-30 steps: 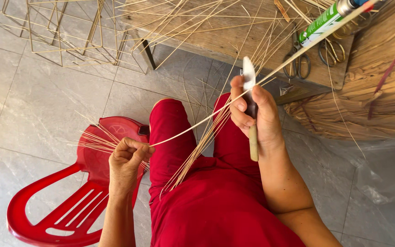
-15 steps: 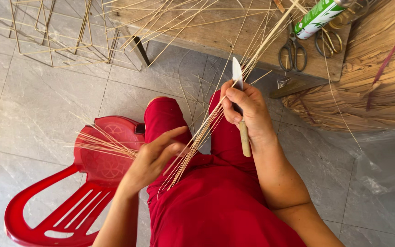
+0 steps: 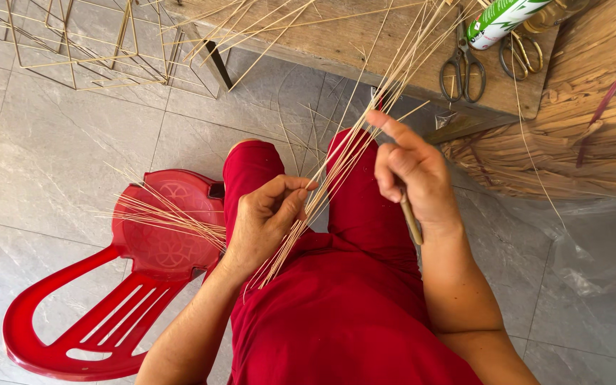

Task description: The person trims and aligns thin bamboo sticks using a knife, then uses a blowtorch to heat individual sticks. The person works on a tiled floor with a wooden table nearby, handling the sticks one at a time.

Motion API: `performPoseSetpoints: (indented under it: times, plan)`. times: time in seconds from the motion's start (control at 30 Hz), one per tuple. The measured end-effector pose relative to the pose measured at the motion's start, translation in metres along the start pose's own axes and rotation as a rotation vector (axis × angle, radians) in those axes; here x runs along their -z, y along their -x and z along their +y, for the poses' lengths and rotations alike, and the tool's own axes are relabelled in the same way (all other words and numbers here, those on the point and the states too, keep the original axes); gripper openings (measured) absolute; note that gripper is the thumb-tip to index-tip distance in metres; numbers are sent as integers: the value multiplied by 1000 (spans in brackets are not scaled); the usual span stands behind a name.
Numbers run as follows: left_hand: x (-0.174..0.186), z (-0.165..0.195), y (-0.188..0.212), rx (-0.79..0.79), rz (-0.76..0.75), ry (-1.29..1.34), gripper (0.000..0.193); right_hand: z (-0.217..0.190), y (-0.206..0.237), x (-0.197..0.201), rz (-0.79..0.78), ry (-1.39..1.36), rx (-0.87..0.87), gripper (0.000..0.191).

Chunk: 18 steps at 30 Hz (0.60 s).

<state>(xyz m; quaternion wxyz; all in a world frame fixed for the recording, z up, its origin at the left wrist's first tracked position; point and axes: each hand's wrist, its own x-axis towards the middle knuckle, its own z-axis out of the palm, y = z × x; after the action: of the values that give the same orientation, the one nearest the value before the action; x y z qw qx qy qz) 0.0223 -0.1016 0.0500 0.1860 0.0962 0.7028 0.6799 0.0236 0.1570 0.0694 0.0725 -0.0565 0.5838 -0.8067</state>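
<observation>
A bundle of thin bamboo sticks (image 3: 351, 146) leans from my lap in red trousers up onto a wooden table (image 3: 351, 43). My left hand (image 3: 265, 217) pinches the sticks near their lower end between thumb and fingers. My right hand (image 3: 411, 175) is closed around the wooden handle of a knife (image 3: 412, 222), its forefinger stretched out against the sticks; the blade is hidden behind the hand.
A red plastic chair (image 3: 108, 285) stands at my left with several loose sticks (image 3: 162, 214) on its seat. On the table lie two pairs of scissors (image 3: 463, 68) and a green-and-white tube (image 3: 504, 18). Stick frames (image 3: 101, 50) lie on the tiled floor; bundled straw (image 3: 579, 128) is at right.
My left hand has left the sticks over the chair seat and moved right to grasp the bundle on my lap. My right hand has lowered, and the knife blade is out of sight.
</observation>
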Motion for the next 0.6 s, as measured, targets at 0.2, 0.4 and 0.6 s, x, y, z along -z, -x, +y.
performPoseSetpoints:
  times: [0.2, 0.4, 0.6]
  plan:
    - [4, -2, 10, 2, -61, -139, 20, 10, -3, 2, -37, 84, -17, 44]
    - [9, 4, 23, -42, -29, -187, 15, 15, -2, -4, -11, 119, 19, 32]
    - [18, 8, 36, -68, -5, -266, 13, 2, -9, 9, 12, 165, 64, 17]
